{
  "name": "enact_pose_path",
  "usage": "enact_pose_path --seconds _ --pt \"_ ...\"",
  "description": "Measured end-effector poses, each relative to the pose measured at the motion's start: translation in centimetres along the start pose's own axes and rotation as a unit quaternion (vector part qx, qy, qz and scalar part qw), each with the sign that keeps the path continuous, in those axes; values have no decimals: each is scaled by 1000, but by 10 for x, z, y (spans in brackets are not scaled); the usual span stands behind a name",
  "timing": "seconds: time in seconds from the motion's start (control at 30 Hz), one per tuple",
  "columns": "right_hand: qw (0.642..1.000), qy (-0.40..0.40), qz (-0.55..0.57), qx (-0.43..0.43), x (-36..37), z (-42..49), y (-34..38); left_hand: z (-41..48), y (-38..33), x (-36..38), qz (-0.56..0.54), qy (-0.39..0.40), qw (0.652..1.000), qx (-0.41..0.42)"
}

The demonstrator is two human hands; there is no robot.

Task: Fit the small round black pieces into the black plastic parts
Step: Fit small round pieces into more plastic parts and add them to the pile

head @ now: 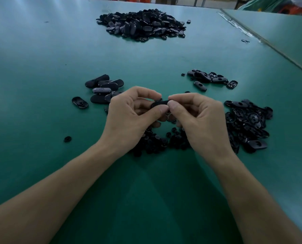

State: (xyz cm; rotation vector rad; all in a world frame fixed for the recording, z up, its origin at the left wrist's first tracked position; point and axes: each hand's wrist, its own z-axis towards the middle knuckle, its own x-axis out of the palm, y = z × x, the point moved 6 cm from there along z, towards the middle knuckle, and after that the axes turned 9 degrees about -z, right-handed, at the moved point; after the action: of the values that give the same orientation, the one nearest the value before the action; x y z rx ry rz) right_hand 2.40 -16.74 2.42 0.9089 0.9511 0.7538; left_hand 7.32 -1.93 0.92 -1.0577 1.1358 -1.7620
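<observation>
Above the green table (41,59), my left hand (129,117) and my right hand (199,118) together pinch one oval black plastic part (160,103) between thumbs and forefingers. Whether a round piece sits in it is hidden by my fingers. Several small round black pieces (160,140) lie heaped on the table just under my hands. One stray round piece (67,139) lies to the left.
Oval parts lie in a cluster to the left (102,87), a small group at right rear (210,79), a heap at the right (249,124) and a big pile at the back (141,23). A seam (270,44) joins a second table.
</observation>
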Motion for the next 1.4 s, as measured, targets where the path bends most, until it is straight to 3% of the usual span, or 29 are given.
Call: enact_pose_path --seconds 0.3,0.4,0.5,0.6,1.4 --pt "1000 -16 -1 20 -4 -1 -4 6 5 -5 -26 -8 1000 -2" --pt "990 -43 -130 -14 -6 -3 -3 8 4 -7 -23 -16 1000 8" --pt "942 -12 -332 -49 1 -6 -2 8 2 -9 -25 -33 999 11" --pt "907 22 -420 -35 3 -7 -6 8 1 -10 -25 -41 999 12" --pt "910 47 -410 34 7 -1 -8 9 7 -15 -18 -59 998 1"
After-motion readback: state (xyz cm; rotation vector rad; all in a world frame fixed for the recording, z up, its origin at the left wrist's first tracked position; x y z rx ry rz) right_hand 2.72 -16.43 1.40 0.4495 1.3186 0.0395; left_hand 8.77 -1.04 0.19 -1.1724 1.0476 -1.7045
